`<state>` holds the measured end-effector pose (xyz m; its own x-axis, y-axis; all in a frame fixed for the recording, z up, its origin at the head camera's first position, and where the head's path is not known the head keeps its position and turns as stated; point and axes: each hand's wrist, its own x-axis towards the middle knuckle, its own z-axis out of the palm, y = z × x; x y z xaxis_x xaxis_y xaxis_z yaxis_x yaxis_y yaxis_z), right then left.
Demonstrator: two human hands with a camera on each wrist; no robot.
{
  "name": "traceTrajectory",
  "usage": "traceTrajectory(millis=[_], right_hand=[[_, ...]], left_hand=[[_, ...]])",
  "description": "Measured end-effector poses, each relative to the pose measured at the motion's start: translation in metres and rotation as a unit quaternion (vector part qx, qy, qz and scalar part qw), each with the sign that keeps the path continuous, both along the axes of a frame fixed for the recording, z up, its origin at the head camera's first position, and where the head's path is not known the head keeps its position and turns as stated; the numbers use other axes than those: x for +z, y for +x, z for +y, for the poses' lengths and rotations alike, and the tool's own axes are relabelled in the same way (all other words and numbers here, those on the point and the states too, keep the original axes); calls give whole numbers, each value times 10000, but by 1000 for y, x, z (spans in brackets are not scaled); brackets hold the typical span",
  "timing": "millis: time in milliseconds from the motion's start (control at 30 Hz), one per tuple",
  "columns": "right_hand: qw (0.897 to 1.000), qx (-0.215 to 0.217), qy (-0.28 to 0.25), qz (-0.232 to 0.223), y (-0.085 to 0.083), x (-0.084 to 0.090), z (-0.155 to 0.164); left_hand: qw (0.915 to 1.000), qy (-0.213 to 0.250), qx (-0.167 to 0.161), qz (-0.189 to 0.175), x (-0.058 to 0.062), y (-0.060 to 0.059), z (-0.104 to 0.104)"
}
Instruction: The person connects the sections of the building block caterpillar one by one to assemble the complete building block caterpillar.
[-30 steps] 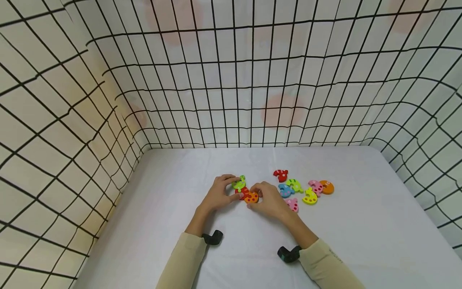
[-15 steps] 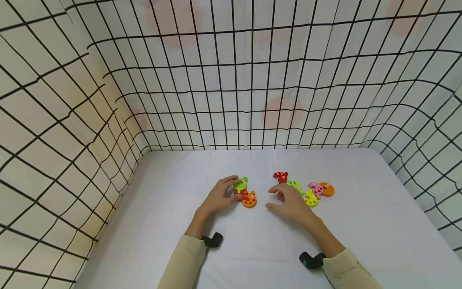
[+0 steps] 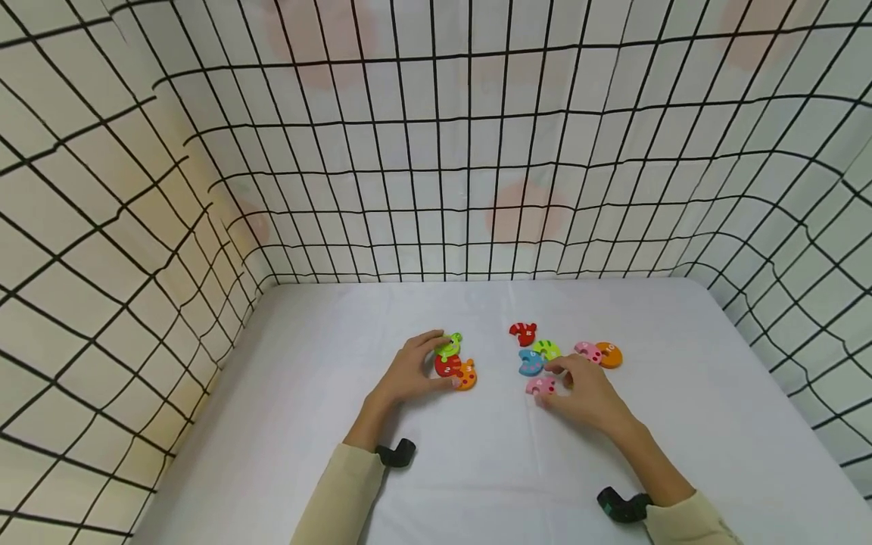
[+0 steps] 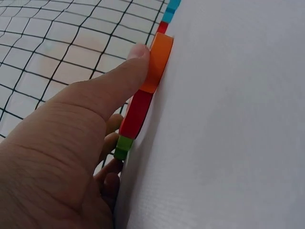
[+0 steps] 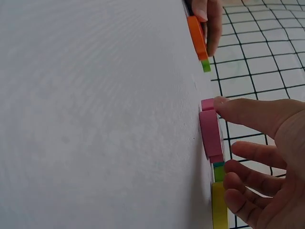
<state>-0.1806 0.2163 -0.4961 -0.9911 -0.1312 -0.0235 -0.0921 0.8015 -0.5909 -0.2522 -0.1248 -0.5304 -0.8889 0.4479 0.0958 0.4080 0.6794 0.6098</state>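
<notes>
Left hand (image 3: 410, 372) spans wide, thumb on the spotted orange piece (image 3: 468, 376); right hand (image 3: 590, 391) gapes, thumb at the nearer pink piece (image 3: 540, 386)! Stray fingers could nudge the blue piece (image 3: 530, 363).

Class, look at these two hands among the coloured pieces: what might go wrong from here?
The right hand is close to the yellow piece and might knock it. The left hand touches the spotted orange piece, which adjoins the red 2 piece; a slip could part them.
</notes>
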Motion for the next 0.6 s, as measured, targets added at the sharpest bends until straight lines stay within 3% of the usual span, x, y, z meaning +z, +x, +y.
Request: traceTrajectory(millis=[167,367,600], right_hand=[[9996,195,160,-162,4,1,0],[9984,474,247,-179,8,3,2],[9982,554,206,-106,6,3,2]], left_hand=[[10000,38,77,-22,-1,2,2],[9995,4,111,-303,-3,4,2],[9999,-14,101,-103,-2,2,0]])
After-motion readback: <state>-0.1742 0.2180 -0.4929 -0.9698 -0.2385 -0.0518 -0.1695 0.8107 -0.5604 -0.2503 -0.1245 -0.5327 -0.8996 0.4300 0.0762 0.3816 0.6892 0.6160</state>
